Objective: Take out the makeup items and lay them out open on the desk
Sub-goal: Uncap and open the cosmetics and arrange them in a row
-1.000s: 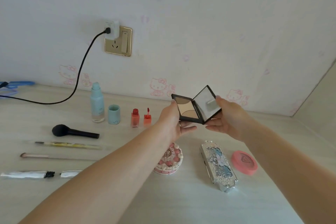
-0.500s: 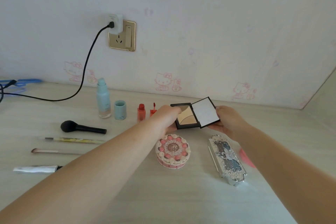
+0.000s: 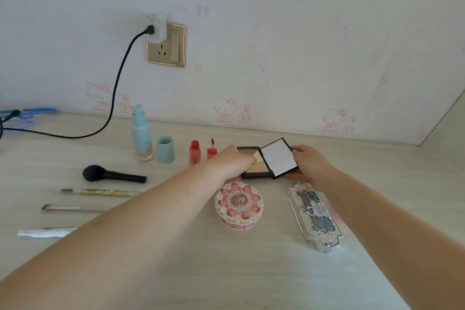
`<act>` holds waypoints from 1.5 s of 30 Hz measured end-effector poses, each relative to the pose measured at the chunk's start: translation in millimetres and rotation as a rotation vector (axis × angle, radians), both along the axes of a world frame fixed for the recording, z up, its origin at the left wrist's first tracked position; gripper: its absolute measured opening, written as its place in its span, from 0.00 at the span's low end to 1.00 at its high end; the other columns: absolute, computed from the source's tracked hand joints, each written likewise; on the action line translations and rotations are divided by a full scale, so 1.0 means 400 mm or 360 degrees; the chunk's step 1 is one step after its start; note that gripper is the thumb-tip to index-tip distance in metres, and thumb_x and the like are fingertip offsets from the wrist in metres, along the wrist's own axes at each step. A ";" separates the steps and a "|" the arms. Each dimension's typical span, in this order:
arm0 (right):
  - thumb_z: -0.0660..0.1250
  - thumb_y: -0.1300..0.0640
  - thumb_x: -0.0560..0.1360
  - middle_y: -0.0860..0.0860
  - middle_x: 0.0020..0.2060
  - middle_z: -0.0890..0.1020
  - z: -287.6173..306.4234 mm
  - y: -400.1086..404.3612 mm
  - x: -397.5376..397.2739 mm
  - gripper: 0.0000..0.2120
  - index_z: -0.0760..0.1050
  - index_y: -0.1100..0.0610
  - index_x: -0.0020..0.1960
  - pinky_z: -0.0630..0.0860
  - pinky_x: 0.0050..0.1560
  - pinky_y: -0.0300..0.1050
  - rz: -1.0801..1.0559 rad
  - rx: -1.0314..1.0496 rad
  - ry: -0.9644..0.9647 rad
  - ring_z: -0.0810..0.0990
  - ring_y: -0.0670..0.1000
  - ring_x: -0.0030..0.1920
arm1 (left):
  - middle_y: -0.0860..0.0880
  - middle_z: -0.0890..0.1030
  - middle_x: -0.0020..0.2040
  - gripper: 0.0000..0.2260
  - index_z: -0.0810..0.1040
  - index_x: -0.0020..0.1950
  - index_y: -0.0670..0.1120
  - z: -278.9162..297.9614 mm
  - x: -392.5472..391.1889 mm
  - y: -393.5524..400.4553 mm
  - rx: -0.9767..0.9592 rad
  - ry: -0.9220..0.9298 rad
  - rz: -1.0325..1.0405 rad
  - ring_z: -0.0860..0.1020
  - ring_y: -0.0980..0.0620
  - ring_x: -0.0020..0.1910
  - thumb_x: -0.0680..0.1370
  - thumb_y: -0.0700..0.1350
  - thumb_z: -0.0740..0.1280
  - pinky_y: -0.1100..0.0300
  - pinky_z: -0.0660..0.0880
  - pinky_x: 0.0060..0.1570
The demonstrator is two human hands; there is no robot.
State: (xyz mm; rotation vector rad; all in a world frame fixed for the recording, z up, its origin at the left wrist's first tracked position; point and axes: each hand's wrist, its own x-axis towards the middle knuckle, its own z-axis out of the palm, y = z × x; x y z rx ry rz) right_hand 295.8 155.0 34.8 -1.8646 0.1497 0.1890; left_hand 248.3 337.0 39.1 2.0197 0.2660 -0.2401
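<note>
A black powder compact (image 3: 261, 168) lies open on the desk, its mirrored lid (image 3: 278, 157) tilted up to the right. My left hand (image 3: 232, 160) holds the pan side with its fingers over the powder. My right hand (image 3: 310, 165) grips the lid's right edge. Nearer to me a closed pink cake-shaped case (image 3: 239, 205) and a closed silver ornate palette (image 3: 314, 215) lie on the desk (image 3: 251, 272). My right forearm almost wholly hides a pink round compact (image 3: 338, 216).
At the left lie a black powder brush (image 3: 113, 175), a yellow pencil (image 3: 100, 192), a thin brush (image 3: 65, 207) and a silver tube (image 3: 45, 232). An uncapped teal bottle (image 3: 141, 134), its cap (image 3: 165, 149) and an open red lip tint (image 3: 194, 152) with wand (image 3: 211, 150) stand behind. A black cable (image 3: 113, 98) hangs from the wall socket.
Both hands brought the open compact down from mid-air to the desk behind the cake-shaped case. The view tilted down, and my right forearm now covers the pink round compact.
</note>
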 end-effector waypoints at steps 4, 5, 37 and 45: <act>0.53 0.62 0.80 0.55 0.43 0.78 -0.004 -0.007 0.015 0.14 0.76 0.61 0.57 0.77 0.46 0.48 0.0003 -0.0280 -0.0059 0.77 0.54 0.44 | 0.54 0.66 0.38 0.12 0.62 0.50 0.48 -0.004 0.001 0.002 -0.0014 0.0034 0.0011 0.72 0.51 0.44 0.74 0.50 0.64 0.55 0.70 0.49; 0.54 0.60 0.80 0.55 0.41 0.77 -0.006 -0.009 0.018 0.14 0.76 0.64 0.55 0.74 0.46 0.47 0.0022 -0.0419 -0.0117 0.75 0.54 0.43 | 0.54 0.65 0.37 0.11 0.63 0.46 0.48 -0.004 0.001 0.002 -0.0003 0.0030 0.0008 0.71 0.52 0.41 0.74 0.50 0.64 0.56 0.69 0.46; 0.68 0.45 0.71 0.44 0.67 0.67 -0.001 0.090 -0.292 0.31 0.63 0.45 0.71 0.63 0.59 0.35 0.1021 -0.1238 -0.0807 0.68 0.45 0.65 | 0.59 0.71 0.65 0.46 0.49 0.77 0.52 -0.064 -0.257 0.150 0.0355 -0.0359 -0.0534 0.70 0.59 0.65 0.68 0.52 0.75 0.69 0.63 0.59; 0.73 0.47 0.66 0.44 0.65 0.72 0.006 0.117 -0.321 0.36 0.62 0.42 0.71 0.68 0.60 0.38 0.0947 -0.1109 -0.0643 0.72 0.46 0.63 | 0.56 0.76 0.64 0.41 0.59 0.75 0.54 -0.100 -0.272 0.136 0.0301 -0.0614 -0.0366 0.73 0.59 0.63 0.67 0.52 0.76 0.70 0.64 0.56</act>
